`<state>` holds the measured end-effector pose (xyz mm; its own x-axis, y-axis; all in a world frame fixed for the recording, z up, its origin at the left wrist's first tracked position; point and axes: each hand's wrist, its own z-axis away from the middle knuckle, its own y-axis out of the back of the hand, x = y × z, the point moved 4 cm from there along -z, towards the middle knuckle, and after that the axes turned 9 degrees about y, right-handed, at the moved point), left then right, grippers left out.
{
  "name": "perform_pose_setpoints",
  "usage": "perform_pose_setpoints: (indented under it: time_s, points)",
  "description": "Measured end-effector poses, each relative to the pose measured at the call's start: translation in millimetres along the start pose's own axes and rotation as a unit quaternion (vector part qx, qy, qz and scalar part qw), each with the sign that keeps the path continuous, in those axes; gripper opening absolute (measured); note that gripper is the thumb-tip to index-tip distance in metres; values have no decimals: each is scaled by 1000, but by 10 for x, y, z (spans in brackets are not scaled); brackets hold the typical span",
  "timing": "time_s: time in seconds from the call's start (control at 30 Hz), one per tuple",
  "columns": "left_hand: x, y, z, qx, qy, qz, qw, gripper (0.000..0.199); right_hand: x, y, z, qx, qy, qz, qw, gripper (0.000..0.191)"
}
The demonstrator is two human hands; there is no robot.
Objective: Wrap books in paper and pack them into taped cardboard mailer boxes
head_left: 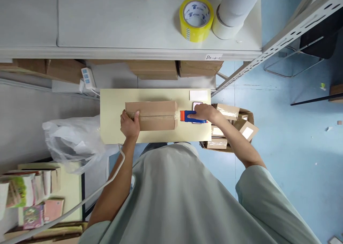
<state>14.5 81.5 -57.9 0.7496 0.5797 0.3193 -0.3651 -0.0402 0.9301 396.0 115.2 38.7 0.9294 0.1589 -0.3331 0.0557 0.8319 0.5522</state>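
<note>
A long brown cardboard box [158, 116] lies on a pale yellow table [112, 95], with a taped seam along its top. My left hand [130, 126] grips its left end, thumb on top and fingers round the edge. In my right hand [205, 112] is a blue tape dispenser [191, 116] with an orange-red front, held just off the box's right end. Clear tape seems to run between them, though it is hard to make out. A phone [197, 105] lies partly hidden under that hand, below a white label [198, 95].
A carton of smaller boxes [248, 117] stands right of the table. Above, a shelf [120, 22] bears a yellow tape roll [196, 19] and white rolls [235, 11]. At left are a plastic bag [72, 140], a white cable [93, 197], a power strip [88, 78] and books [29, 186].
</note>
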Motion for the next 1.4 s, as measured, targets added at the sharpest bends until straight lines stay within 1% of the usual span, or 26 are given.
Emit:
perform_pose_setpoints:
  time_s: [0.23, 0.33, 0.43, 0.53, 0.57, 0.63, 0.7, 0.73, 0.8, 0.9, 0.97, 1.03, 1.13, 1.23, 1.3, 1.33, 1.4]
  points:
    - [-5, -6, 21, -2, 3, 14, 1000, 78, -265, -210, -47, 48, -36, 30, 998, 53]
    - [-13, -21, 11, 2, -4, 27, 1000, 84, -417, -341, -101, 99, -41, 37, 994, 46]
    - [-22, -37, -3, 1, -15, 40, 999, 92, -586, -522, -199, 156, -60, 41, 985, 36]
    - [-51, -50, -19, -10, -27, 54, 998, 99, -675, -718, -275, 188, -113, 16, 975, 32]
    - [-68, -54, -28, -17, -32, 62, 997, 100, -670, -769, -274, 200, -140, -1, 970, 34]
    - [-117, -61, -57, -35, -40, 81, 995, 100, -618, -833, -225, 232, -194, -42, 952, 44]
    - [-186, -70, -104, -55, -37, 99, 993, 96, -552, -843, -142, 272, -229, -88, 931, 55]
    - [-225, -76, -133, -66, -33, 106, 992, 90, -533, -834, -108, 288, -234, -113, 922, 59]
    - [-291, -83, -195, -89, -34, 115, 989, 74, -548, -796, -83, 311, -219, -165, 910, 63]
    - [-344, -67, -276, -121, -64, 134, 981, 54, -704, -727, -136, 330, -195, -199, 902, 64]
    - [-368, -32, -311, -141, -80, 156, 974, 49, -843, -697, -187, 340, -206, -186, 899, 63]
    - [-414, 31, -333, -146, -85, 180, 969, 48, -970, -694, -223, 356, -225, -174, 890, 63]
    - [-560, 170, -355, -119, -106, 235, 959, 49, -1142, -743, -259, 417, -220, -199, 859, 66]
    - [-820, 289, -389, -97, -135, 270, 948, 50, -1343, -879, -324, 481, -183, -251, 820, 77]
    - [-1052, 327, -427, -94, -121, 269, 951, 50, -1509, -1020, -395, 491, -169, -282, 807, 85]
    - [-1175, 334, -444, -96, -105, 268, 953, 51, -1599, -1099, -432, 485, -169, -294, 806, 89]
    - [-1405, 338, -465, -102, -74, 272, 954, 51, -1778, -1255, -497, 458, -182, -300, 817, 94]
